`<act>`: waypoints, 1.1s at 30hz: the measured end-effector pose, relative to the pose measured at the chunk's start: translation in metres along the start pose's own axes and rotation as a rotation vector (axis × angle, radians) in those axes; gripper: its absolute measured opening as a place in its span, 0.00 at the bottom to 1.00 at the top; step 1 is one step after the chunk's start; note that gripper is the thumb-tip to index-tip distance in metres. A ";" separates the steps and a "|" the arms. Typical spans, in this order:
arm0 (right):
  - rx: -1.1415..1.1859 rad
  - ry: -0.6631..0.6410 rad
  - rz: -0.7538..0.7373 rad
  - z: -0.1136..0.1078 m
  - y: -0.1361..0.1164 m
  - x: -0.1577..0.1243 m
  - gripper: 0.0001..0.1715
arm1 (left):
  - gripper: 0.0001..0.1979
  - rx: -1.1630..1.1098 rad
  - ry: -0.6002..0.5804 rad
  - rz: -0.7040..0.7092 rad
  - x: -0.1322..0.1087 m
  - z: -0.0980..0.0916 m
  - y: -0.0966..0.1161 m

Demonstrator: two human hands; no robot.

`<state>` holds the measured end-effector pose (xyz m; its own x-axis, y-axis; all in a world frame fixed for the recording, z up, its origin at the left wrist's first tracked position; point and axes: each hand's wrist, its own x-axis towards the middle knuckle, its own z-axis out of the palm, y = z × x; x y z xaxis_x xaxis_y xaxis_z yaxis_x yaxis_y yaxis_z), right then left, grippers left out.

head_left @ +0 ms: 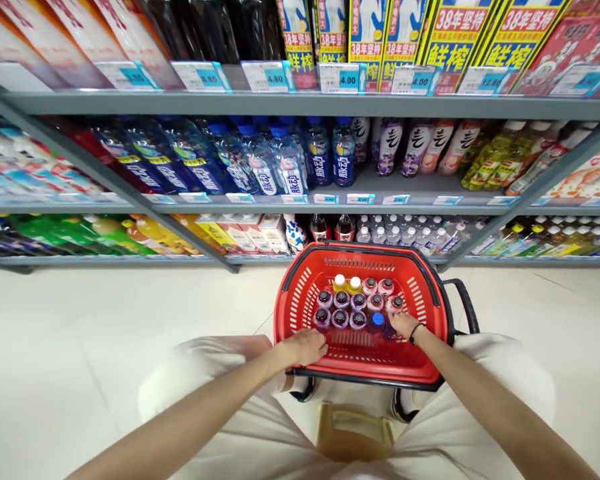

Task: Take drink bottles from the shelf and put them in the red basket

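Observation:
A red shopping basket (pixel 365 367) stands on the floor between my knees. Several small bottles stand upright in rows inside it: purple ones with dark caps (pixel 341 300), pink ones with dark caps (pixel 375 302), two yellow ones with white caps (pixel 355 285), and one with a blue cap (pixel 377 320). My right hand (pixel 404 325) reaches in over the right side, its fingers closed round the top of a dark blue bottle (pixel 389 331) in the front row; its cap is hidden. At the basket's front left, my left hand (pixel 307 347) rests with curled fingers on the rim.
Ahead are grey shelves (pixel 300 105) of drinks with price tags. Blue-capped bottles (pixel 285 160) fill the middle shelf's left part, with a gap right of them. The basket's black handle (pixel 465 303) hangs at its right. A yellowish stool (pixel 353 437) is below me.

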<state>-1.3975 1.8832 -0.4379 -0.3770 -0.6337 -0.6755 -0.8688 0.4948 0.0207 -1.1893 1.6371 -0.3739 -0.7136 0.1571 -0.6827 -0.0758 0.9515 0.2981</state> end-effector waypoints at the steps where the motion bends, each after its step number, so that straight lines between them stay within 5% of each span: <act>1: -0.009 0.000 0.008 0.002 0.001 0.002 0.21 | 0.23 -0.002 0.016 0.004 -0.001 0.003 -0.002; 10: -0.047 0.008 0.116 0.014 0.003 0.005 0.22 | 0.24 -0.014 0.032 0.037 -0.007 0.009 -0.002; 20: -0.016 0.005 0.160 -0.023 -0.007 0.002 0.21 | 0.20 -0.022 -0.033 -0.043 -0.005 -0.032 -0.009; 28: 0.130 0.000 0.122 -0.067 -0.020 -0.019 0.16 | 0.13 -0.053 0.196 -0.121 -0.016 -0.081 -0.038; 33: 0.295 0.351 0.072 -0.134 0.010 -0.083 0.14 | 0.17 -0.155 0.510 -0.146 -0.062 -0.113 -0.064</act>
